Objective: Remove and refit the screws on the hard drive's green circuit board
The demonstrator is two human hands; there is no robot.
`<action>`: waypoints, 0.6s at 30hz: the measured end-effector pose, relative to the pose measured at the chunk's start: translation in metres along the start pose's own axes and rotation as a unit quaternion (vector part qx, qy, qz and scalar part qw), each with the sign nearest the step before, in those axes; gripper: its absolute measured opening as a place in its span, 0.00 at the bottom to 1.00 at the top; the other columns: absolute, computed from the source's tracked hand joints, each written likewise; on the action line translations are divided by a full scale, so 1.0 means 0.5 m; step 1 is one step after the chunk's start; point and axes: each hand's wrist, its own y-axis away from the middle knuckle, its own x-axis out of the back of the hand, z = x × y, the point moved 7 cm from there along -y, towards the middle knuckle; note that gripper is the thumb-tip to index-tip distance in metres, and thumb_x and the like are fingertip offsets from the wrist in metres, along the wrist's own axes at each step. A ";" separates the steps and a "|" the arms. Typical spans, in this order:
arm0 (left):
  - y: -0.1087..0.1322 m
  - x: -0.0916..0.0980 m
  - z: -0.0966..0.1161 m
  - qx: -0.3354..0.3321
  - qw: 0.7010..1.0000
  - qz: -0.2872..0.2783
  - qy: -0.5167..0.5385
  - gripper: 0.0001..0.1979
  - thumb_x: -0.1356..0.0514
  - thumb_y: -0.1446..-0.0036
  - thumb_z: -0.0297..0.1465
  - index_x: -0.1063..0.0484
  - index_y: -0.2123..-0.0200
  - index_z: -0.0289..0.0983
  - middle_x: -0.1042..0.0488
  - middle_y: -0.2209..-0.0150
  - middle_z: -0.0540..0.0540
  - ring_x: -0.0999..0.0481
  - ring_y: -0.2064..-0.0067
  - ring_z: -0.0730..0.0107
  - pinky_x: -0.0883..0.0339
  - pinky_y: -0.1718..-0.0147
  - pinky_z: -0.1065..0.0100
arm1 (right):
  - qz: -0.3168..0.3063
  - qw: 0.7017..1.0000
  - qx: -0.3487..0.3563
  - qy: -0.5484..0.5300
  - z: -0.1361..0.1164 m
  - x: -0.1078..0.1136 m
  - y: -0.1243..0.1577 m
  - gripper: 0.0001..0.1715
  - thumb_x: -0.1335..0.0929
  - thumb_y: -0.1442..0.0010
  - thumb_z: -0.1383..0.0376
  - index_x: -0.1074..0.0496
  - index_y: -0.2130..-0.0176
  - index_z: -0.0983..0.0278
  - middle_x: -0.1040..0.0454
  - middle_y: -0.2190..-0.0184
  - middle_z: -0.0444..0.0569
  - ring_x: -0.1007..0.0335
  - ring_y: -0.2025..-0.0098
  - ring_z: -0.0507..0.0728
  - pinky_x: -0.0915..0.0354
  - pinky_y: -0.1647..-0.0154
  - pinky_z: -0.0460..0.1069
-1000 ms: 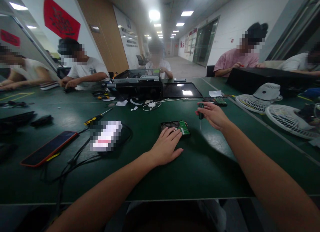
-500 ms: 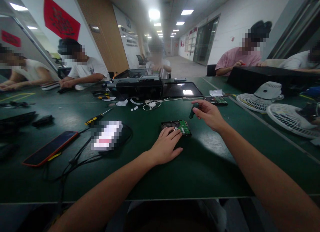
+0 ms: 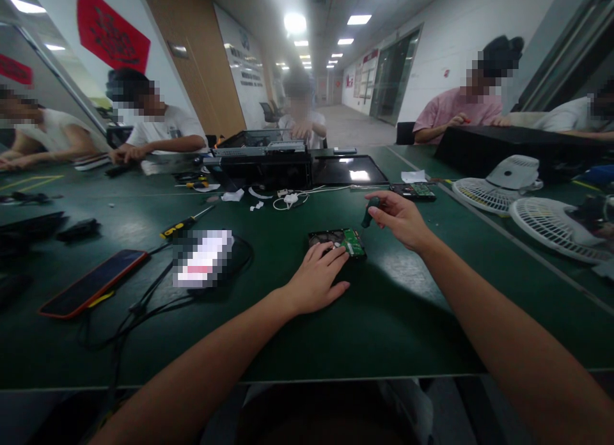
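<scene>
A hard drive [image 3: 354, 243] lies on the green table in front of me, its green circuit board facing up. My left hand [image 3: 320, 275] rests across its near left part, fingers stretched out and thumb spread to the side. Beyond the drive's right side, my right hand [image 3: 396, 218] is raised and closed around the dark green handle of a screwdriver [image 3: 369, 213]. Its shaft cannot be made out, and the handle is apart from the drive.
Left of me are an orange-edged phone [image 3: 96, 282], black cables [image 3: 139, 307], a yellow-black screwdriver [image 3: 177, 227] and a blurred bright screen [image 3: 204, 258]. Ahead stand an open computer case [image 3: 263, 167] and a dark panel [image 3: 348, 170]. White fan parts [image 3: 559, 227] lie right; several people sit around.
The view has shifted very slightly. Both hands keep their places at the hard drive and the screwdriver. Nothing near them has visibly moved.
</scene>
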 end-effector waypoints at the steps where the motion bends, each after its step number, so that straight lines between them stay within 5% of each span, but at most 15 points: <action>1: 0.000 0.000 0.000 0.000 1.000 0.000 0.000 0.34 0.43 0.31 0.45 0.42 0.27 0.40 0.40 0.27 0.41 0.49 0.25 0.45 0.57 0.27 0.44 | -0.001 1.000 0.000 -0.001 -0.001 0.000 0.000 0.28 0.23 0.40 0.51 0.25 0.45 0.60 0.29 0.66 0.44 0.35 0.70 0.51 0.35 0.71 0.47; 18: 0.001 0.000 0.001 -0.002 1.000 0.006 0.000 0.34 0.43 0.31 0.45 0.42 0.27 0.40 0.39 0.27 0.41 0.48 0.26 0.45 0.56 0.27 0.44 | -0.022 1.000 0.007 -0.007 0.003 -0.004 0.002 0.25 0.24 0.38 0.54 0.25 0.45 0.59 0.28 0.65 0.44 0.34 0.70 0.50 0.35 0.70 0.47</action>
